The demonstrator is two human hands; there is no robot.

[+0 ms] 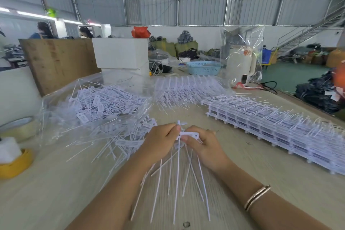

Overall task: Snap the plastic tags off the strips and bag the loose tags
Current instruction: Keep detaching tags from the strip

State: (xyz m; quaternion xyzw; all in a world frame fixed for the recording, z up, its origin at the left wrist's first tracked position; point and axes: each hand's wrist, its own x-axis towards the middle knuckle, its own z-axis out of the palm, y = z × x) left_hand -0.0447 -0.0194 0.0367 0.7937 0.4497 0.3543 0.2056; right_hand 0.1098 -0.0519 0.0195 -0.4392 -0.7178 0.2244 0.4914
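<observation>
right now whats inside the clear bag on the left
The bag holds a heap of loose white tags with thin tails. Whatever lies beneath the heap is covered.

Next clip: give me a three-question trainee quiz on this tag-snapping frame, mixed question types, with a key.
1. True or false: the left hand and right hand both grip the same white plastic tag strip.
2. Where does the stack of unbroken white tag strips lie? A) at the person's right B) inside the light blue perforated plastic basket C) on the roll of clear tape
3. Fill in: the loose white tags are piled on a clear plastic ____ at the left.

Key: 1 true; 2 A; 3 bag.
</observation>
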